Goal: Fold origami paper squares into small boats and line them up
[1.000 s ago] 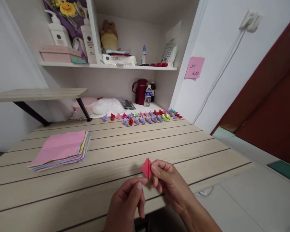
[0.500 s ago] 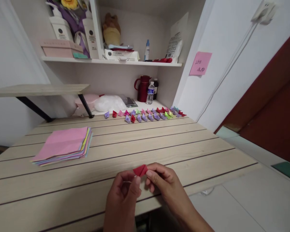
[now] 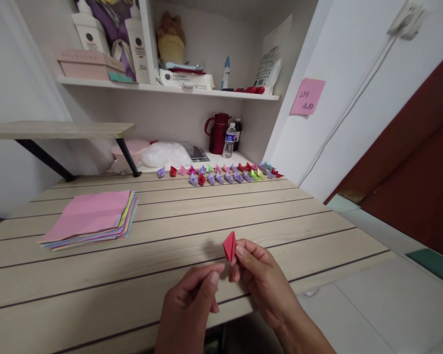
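A small piece of folded red paper (image 3: pixel 229 246) is held up on end above the table, showing a pointed, diamond-like outline with a fold line down it. My right hand (image 3: pixel 263 271) pinches its right side between thumb and fingers. Just below and left of the paper is my left hand (image 3: pixel 192 299), off the paper. Its index finger reaches toward the paper, the thumb stands a little apart from it, and the other fingers curl under. Nothing shows between them.
Folded paper boats (image 3: pixel 220 177) in several colours line the table's back edge. At left lies a stack of coloured paper sheets (image 3: pixel 92 214), near a raised wooden shelf (image 3: pixel 59 129) on black legs. A red jug (image 3: pixel 218 135) and a water bottle (image 3: pixel 229 141) stand behind the boats.
My left hand has let go of the red paper and moved slightly down from it. My right hand has turned the paper from lying sideways to standing on end and raised it a little.
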A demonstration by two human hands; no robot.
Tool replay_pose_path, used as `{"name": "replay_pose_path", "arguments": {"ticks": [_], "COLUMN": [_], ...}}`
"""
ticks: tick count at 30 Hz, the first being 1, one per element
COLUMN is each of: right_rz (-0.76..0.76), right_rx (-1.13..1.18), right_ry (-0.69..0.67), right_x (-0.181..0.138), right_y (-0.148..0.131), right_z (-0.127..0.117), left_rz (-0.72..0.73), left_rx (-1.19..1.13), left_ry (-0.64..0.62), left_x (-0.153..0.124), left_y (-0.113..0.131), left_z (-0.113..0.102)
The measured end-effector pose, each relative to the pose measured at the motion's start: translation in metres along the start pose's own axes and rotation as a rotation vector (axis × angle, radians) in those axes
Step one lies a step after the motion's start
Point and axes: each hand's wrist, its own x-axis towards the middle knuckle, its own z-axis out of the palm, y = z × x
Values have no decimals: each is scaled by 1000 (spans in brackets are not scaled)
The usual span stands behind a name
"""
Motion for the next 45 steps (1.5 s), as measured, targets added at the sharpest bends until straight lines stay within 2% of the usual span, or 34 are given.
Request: {"name": "replay_pose_path", "arguments": {"ticks": [6, 16, 23, 26, 32, 37, 42, 45], "right_rz": [-6, -31, -80, -132, -403, -447, -455, -481], "right_rx": [18, -7, -156, -324, -652, -621, -588, -592], "right_ry": [-8, 16, -11, -26, -29, -38, -65, -84], "right_x": [-1, 1, -1, -4, -6, -4, -5, -6], "right_y": [0, 2, 6, 6, 7, 9, 7, 4], "right_z": [-2, 0, 0, 1, 4, 3, 3, 4], "left_rz": [-24, -105, -74, -85, -265, -300, -336, -316], "left_rx": [-31, -102, -19, -4, -149, -133, -175, -164], "left_ry": [-39, 6, -69, -126, -174, -200, -302, -302], "left_x": [4, 0, 1, 1, 8, 13, 9, 12], "left_y": [-8, -5, -7, -6, -1, 2, 13, 10], "left_z": [3, 3, 1, -2, -5, -6, -10, -13]}}
